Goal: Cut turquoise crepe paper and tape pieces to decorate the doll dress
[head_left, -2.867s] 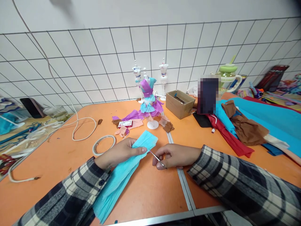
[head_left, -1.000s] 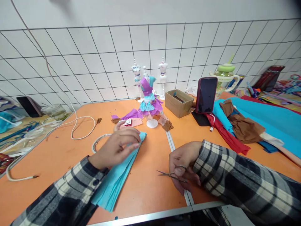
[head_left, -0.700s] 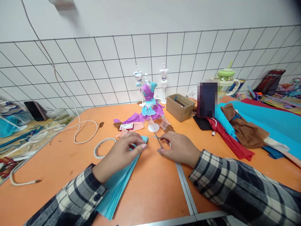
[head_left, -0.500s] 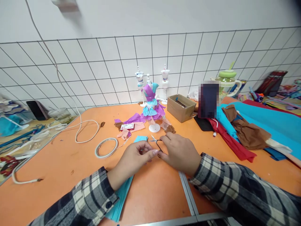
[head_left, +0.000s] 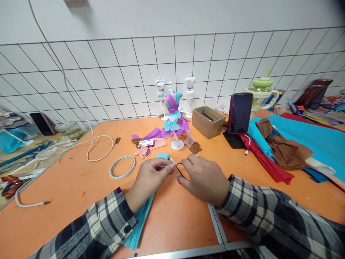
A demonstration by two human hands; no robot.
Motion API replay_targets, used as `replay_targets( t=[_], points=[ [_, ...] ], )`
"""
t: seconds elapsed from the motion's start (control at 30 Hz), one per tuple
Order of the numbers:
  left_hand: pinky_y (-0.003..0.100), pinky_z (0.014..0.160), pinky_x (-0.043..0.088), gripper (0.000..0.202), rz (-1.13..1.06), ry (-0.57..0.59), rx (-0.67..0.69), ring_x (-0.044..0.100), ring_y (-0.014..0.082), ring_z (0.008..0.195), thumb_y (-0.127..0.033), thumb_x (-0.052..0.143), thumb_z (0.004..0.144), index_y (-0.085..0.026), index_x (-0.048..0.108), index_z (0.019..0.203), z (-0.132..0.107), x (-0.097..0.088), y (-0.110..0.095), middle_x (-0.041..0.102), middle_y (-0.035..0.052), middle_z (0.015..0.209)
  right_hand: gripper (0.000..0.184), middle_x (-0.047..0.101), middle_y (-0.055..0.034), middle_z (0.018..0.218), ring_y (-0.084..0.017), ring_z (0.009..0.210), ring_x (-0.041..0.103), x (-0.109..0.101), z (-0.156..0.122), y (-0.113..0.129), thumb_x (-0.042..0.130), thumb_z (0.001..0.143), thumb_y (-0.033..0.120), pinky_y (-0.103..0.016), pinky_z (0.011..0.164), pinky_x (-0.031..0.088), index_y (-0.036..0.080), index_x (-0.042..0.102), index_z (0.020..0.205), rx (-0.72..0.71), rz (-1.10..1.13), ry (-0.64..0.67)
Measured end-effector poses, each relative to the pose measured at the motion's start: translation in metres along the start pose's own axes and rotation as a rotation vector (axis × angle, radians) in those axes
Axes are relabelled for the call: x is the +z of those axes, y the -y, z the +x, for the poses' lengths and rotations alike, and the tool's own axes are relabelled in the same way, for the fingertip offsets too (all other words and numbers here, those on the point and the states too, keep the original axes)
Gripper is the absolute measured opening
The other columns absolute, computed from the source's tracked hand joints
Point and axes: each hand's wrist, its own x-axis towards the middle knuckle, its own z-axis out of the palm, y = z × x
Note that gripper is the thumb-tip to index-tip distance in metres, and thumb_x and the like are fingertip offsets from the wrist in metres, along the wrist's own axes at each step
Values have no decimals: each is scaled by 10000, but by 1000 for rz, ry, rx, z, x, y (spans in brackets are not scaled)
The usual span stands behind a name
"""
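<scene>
My right hand [head_left: 206,178] is closed on a small pair of scissors [head_left: 180,172], with finger and thumb at the handle loops. The blades point left, towards my left hand [head_left: 153,176]. The thumb and fingers of that hand are pinched together right at the blades. Whatever lies between them is too small to make out. A folded strip of light blue crepe paper [head_left: 142,225] runs beneath my left wrist, and its far end shows beyond the fingers. Left of this hand lies a roll of white tape [head_left: 122,167], a thin strip leading from it towards the hand.
A small dress form in purple and blue paper [head_left: 174,111] stands ahead, two more behind it. Paper scraps and a small red-and-white box [head_left: 146,143] lie around its base. To the right are a cardboard box [head_left: 208,122], a phone [head_left: 240,113] and coloured crepe paper [head_left: 287,147].
The scissor blades, spread and pointing up-left before, have come down to my left fingertips. My left hand has shifted slightly up and left. The view has tilted a little.
</scene>
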Motion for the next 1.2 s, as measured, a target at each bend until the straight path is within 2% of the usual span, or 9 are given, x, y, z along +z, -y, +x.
replay_targets(
  t=[0.2,0.33,0.4,0.53,0.63,0.77,0.87,1.07,1.2],
  points=[
    [244,610,504,175,-76,59,11,618,135,607,-317,773,696,-159,700,683,3,-15,4,686,10,639,243,644,-55,980,-211,873,606,-2,0,-9,569,890,376,-289,581,344,213,634,1058,-15,43,-11],
    [263,674,531,193,-216,-146,43,650,143,658,-329,790,711,-156,723,763,15,-43,12,707,16,697,298,655,-66,988,-199,868,599,-2,10,-29,662,819,385,-278,649,396,174,664,1029,89,327,34],
    [312,764,549,227,-276,-245,72,681,172,730,-366,773,740,-158,737,823,20,-53,13,732,35,754,352,654,-37,856,-142,717,575,2,15,-37,701,774,443,-244,594,404,155,679,976,85,710,264],
    [379,934,507,365,-109,-362,185,669,243,1003,-444,690,819,-171,736,1058,15,-49,4,748,98,1066,527,628,-8,753,-49,441,434,15,14,-42,698,743,563,-174,356,328,106,682,1007,-40,1523,978],
    [403,1006,457,425,56,-158,326,588,265,1187,-446,578,902,-219,640,1257,3,-39,-7,681,103,1243,577,657,-43,763,-46,403,456,23,8,-39,670,765,587,-156,292,333,58,687,996,-110,1822,1235],
    [380,938,470,238,341,197,537,631,244,1035,-417,658,848,-217,752,936,-6,-34,-15,714,85,1058,584,681,-67,751,-60,396,499,28,5,-36,659,785,577,-154,297,406,32,696,991,-166,1901,1367],
    [374,919,450,148,405,357,574,640,194,883,-358,701,823,-215,729,796,-8,-35,-17,713,39,878,586,689,-68,754,-62,403,513,30,7,-38,672,775,577,-157,326,456,36,698,997,-166,1850,1423],
    [403,973,370,46,497,439,638,601,184,889,-231,651,834,-224,685,804,-16,-37,-23,681,18,855,602,693,-55,725,-69,383,520,29,10,-38,703,721,605,-189,354,511,52,700,958,-104,1815,1464],
    [363,903,397,94,539,494,665,573,160,807,-107,589,755,-195,614,736,-21,-32,-25,625,6,769,596,692,-47,701,-78,388,538,29,11,-36,745,678,593,-219,402,554,51,697,921,-82,1770,1516]
  ],
)
